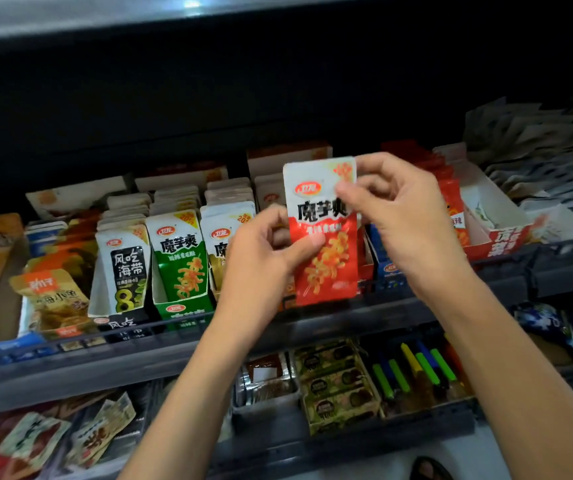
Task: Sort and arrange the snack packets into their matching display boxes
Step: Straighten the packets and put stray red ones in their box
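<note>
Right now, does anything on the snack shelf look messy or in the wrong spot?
Yes. The red packet is out of any box, held up by the left hand and right hand. At far right, pale packets lie in a loose heap instead of standing in rows like the green packets.

Upright red-and-white snack packet (323, 230)

Dark shelf rail (347, 318) runs across mid-frame, rising toward the right. Overhead: grey panel (70, 19) with one light glare. Lower tier: grey bin (264, 408) holding foil-edged packs. Just right of it, olive-green wrapped blocks (333, 382) stacked in rows. Right again, green, yellow and blue sticks (413, 370) lying side by side. Bottom edge: dark rounded object (428, 470) on pale floor, identity unclear.
</note>
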Action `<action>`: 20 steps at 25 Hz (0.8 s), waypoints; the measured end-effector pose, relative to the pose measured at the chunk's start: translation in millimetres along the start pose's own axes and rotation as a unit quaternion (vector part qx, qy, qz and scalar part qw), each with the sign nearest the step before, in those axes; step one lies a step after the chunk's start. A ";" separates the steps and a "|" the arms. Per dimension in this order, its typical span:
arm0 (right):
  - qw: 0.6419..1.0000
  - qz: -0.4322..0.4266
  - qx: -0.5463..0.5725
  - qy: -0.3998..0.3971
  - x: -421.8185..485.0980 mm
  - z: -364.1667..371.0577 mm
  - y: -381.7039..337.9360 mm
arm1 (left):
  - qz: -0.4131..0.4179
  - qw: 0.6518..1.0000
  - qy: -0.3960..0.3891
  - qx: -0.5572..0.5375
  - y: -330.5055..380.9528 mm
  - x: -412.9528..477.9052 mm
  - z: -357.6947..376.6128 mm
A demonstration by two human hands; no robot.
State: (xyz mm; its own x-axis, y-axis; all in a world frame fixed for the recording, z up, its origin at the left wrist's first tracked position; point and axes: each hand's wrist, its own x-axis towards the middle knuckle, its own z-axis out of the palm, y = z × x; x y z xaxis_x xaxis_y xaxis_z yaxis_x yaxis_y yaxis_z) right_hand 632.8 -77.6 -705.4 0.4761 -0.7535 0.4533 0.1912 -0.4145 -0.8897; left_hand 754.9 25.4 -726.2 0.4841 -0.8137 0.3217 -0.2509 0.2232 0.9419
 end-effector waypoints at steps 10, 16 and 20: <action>0.990 0.105 -0.065 0.065 13.3 -35.4 64.5 | -0.049 0.986 0.041 0.156 -38.1 71.5 37.2; 0.983 0.090 -0.145 0.064 13.1 -35.6 75.9 | -0.051 0.932 0.058 0.355 -61.9 73.6 41.0; 0.965 0.072 -0.248 0.042 9.9 -33.6 80.3 | -0.032 0.901 0.076 0.426 -59.4 65.2 43.4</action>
State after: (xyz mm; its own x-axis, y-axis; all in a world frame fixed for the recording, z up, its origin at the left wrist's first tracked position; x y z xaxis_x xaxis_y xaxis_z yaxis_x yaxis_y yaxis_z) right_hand 624.0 -135.5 -770.5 0.3911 -0.8521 0.3479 -0.3161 -0.4793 -0.8187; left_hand 764.9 -64.3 -765.3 0.6137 -0.7129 0.3393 -0.7392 -0.3680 0.5640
